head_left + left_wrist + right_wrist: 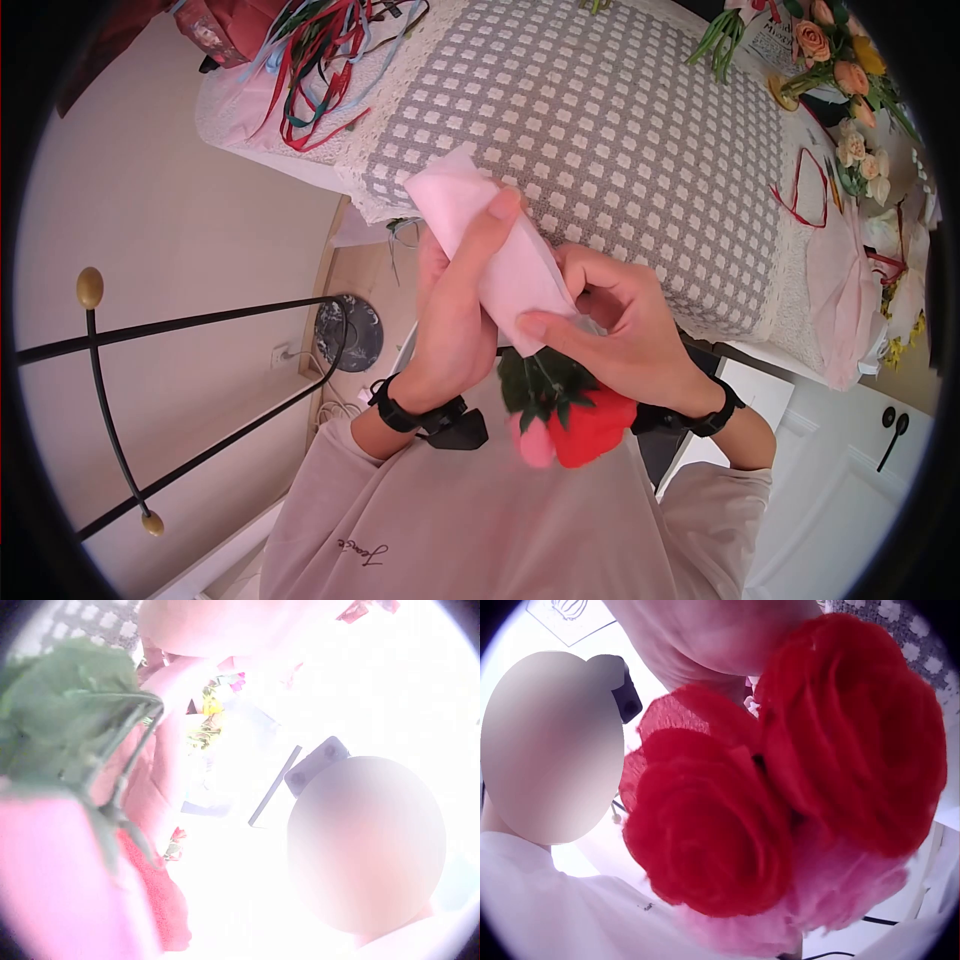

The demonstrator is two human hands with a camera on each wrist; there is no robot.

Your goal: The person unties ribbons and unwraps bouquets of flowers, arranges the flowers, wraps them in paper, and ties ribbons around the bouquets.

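Observation:
A sheet of pale pink wrapping paper point(520, 265) is folded round the stem end of a small bunch of flowers. My left hand point(450, 300) grips the wrapped part, thumb lying along the paper's upper side. With thumb and fingers my right hand point(640, 340) pinches the paper's lower edge, close to the blooms. The heads point down toward my shirt: red roses point(705, 832) and pink flowers point(847, 885), with green leaves point(75, 705) beneath the paper's edge. The paper hides the stems.
A table with a grey-and-white checked cloth point(560, 130) stands in front. Loose ribbons point(310, 80) lie at its left; roses point(850, 75), pink paper point(840, 290) and a red ribbon point(800, 200) are at its right. A black metal rack point(180, 335) stands at the left.

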